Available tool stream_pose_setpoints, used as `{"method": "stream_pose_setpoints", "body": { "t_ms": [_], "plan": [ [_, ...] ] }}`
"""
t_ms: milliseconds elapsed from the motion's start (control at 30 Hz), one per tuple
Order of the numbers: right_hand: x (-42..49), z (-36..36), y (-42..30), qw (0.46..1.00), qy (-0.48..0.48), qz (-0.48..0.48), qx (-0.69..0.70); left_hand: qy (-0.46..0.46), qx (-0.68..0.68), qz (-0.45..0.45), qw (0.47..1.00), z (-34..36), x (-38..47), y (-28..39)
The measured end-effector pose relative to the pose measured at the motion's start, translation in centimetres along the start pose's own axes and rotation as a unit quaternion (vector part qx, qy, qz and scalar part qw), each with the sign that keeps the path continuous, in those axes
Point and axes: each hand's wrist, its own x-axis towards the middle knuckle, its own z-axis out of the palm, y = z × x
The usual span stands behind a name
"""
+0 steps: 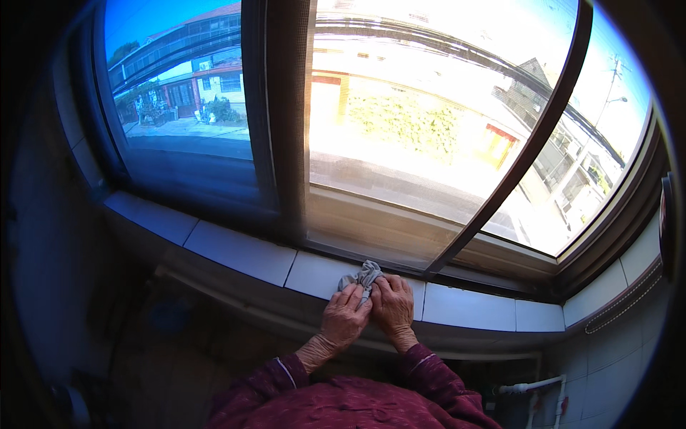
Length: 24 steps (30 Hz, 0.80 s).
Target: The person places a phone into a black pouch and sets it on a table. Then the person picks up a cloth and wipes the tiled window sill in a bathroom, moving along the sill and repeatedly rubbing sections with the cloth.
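Note:
A crumpled grey cloth (pixel 368 274) is bunched on the white tiled windowsill (pixel 241 252), close to the bottom of the dark window frame (pixel 289 161). My left hand (pixel 344 317) grips its near left side with the fingers bent over it. On the cloth's right side, my right hand (pixel 394 305) holds it too, fingers curled and partly hidden from above. The two hands almost touch, at the sill's front edge.
Beyond the sill stand a sliding mesh screen (pixel 396 161) and glass panes in dark frames. A beaded chain loop (pixel 624 300) hangs at the right wall. White pipes (pixel 536 385) with red valve handles are at the lower right, below sill height.

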Motion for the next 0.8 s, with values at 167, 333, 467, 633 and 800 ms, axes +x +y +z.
{"method": "stream_pose_setpoints", "body": {
  "t_ms": [167, 333, 467, 633, 800],
  "plan": [
    [0.1, -0.4, -0.7, 1.0, -0.008, 0.01, -0.022, 0.028, -0.007, -0.08, 0.996, -1.5, -1.1, -4.6],
    [0.4, -0.6, -1.5, 0.999, -0.009, 0.013, -0.035, 0.072, 0.117, -0.205, 0.969, -4.8, -1.9, -12.7],
    [0.4, -0.4, -1.7, 0.999, 0.004, 0.015, -0.052, 0.117, 0.181, -0.212, 0.953, -7.0, -2.5, -17.3],
    [0.4, -0.4, -1.9, 0.998, 0.002, 0.02, -0.053, 0.069, 0.084, -0.202, 0.973, -5.9, -2.1, -15.6],
    [0.4, -0.5, -2.1, 0.998, 0.001, 0.025, -0.051, 0.017, -0.028, -0.049, 0.998, -2.2, -1.8, -7.3]
  ]
}}
